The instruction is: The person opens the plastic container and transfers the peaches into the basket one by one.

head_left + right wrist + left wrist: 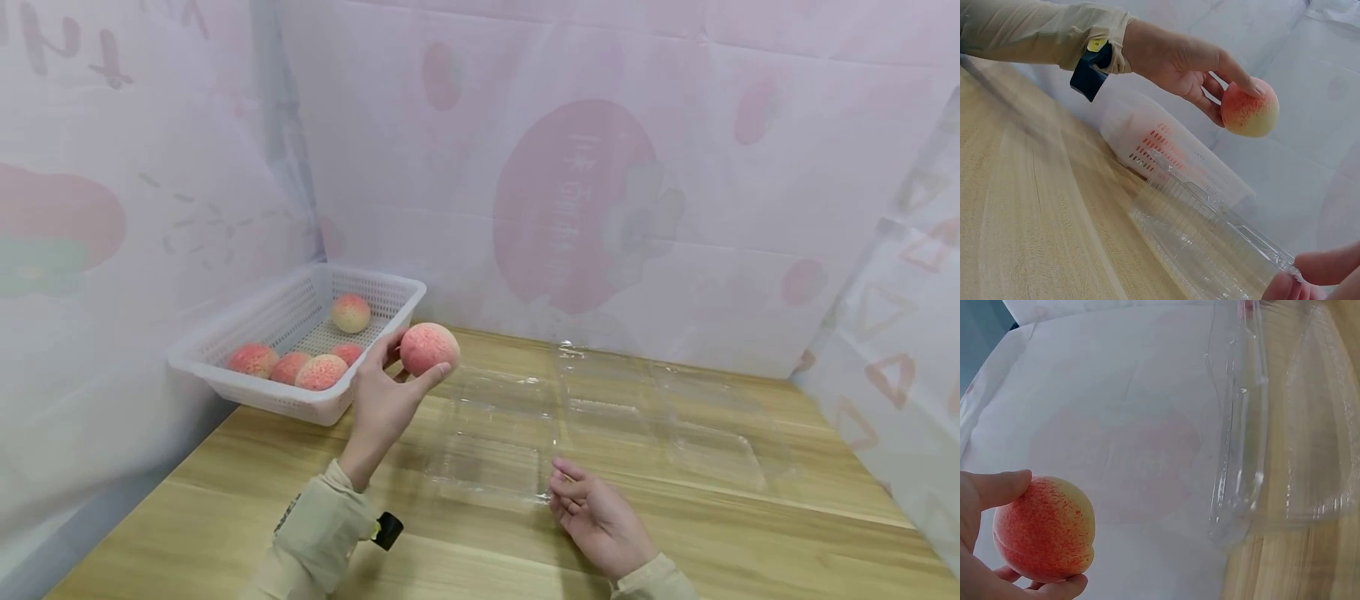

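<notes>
A: Any writing you can read?

B: None. The backdrop sheets carry pale pink shapes and faint marks at the upper left of the head view, all too blurred to read.

A: Where is the fruit?

B: The left hand [384,398] grips a peach [428,348] with thumb and fingertips curled round it, raised left of centre, just right of the white basket [247,333] holding five more peaches [321,372].

A: And the other hand?

B: The right hand [597,518], low in the frame, has loosely bent fingers touching the near edge of the clear plastic trays [600,417] on the wooden table [225,517].

A: What do the wrist views add?

B: The right wrist view shows a dark band with a yellow tag [1089,67] at the left sleeve's cuff, its tag unreadable. The left wrist view shows the peach's yellow top and speckled red skin.
</notes>
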`<state>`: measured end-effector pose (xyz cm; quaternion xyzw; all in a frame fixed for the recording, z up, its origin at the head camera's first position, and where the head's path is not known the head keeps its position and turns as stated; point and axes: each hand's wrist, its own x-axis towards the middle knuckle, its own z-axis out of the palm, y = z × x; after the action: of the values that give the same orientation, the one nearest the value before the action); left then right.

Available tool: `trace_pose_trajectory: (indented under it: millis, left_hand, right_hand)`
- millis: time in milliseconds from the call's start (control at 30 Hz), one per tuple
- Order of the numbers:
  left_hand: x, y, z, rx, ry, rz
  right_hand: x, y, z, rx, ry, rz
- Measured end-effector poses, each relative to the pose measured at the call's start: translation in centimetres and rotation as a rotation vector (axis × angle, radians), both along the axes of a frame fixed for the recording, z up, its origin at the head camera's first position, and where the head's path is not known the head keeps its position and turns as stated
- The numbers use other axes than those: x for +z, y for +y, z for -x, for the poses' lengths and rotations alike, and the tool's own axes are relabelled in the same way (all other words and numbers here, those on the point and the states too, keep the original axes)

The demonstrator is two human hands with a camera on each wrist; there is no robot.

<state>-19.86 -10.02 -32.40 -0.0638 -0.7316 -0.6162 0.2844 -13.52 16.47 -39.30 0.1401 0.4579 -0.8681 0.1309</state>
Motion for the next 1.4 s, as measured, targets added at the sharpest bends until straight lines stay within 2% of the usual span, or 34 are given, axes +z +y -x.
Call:
trace_pose_trajectory:
  millis: [100, 200, 333, 600, 1000, 1167, 1400]
  left_hand:
    - [1.7, -0.4, -1.2, 0.011, -0.006, 0.022]
    - [2.3, -1.5, -1.3, 0.025, -0.019, 0.031]
    - [1.3, -4.0, 0.3, 0.079, -0.006, 0.042]
    - [2.2, -7.0, 0.6, 0.166, 0.015, 0.082]
    - [3.7, -11.7, 1.5, 0.269, -0.039, 0.157]
    - [4.1, -13.7, 2.2, 0.312, -0.088, 0.224]
    - [3.9, -16.3, 3.5, 0.332, -0.216, 0.318]
  right_hand:
    - [0.1, 0.0, -0.1, 0.004, -0.009, 0.004]
    - [0.1, 0.0, -0.1, 0.003, -0.009, 0.004]
    - [0.2, 0.1, 0.0, 0.002, -0.013, 0.003]
    - [0.1, 0.1, 0.0, 0.009, -0.021, 0.006]
    - [0.1, 0.0, 0.0, 0.005, -0.025, 0.002]
    - [0.1, 0.1, 0.0, 0.004, -0.024, 0.003]
    - [0.2, 0.1, 0.0, 0.0, -0.03, 0.006]
